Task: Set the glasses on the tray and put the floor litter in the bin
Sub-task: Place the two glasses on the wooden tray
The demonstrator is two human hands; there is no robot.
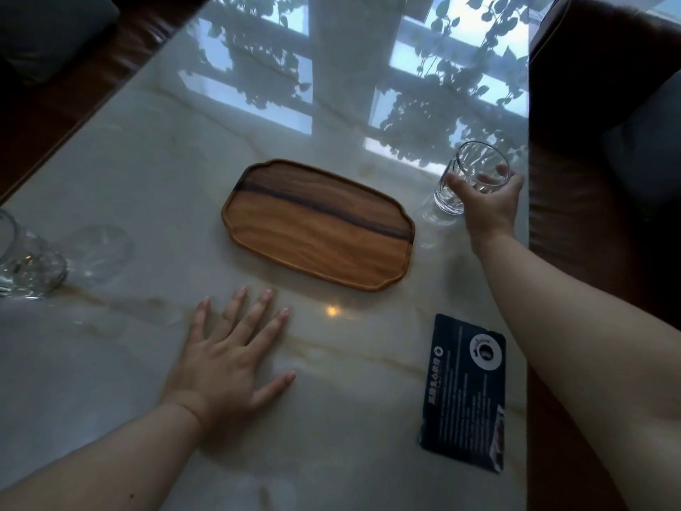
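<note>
A wooden tray (320,225) with nothing on it lies in the middle of a glossy marble table (147,171). To its right, near the table's right edge, my right hand (488,204) is wrapped around a clear drinking glass (475,167), which tilts a little. My left hand (232,357) rests flat on the table in front of the tray, fingers spread and holding nothing. Another clear glass (25,260) is at the far left edge of the table, partly cut off by the frame. No floor litter or bin is in view.
A dark printed packet (465,394) lies on the table at the front right. Brown leather seating (597,105) runs along the right side, and more of it at the back left (73,68). The tabletop reflects a window and leaves.
</note>
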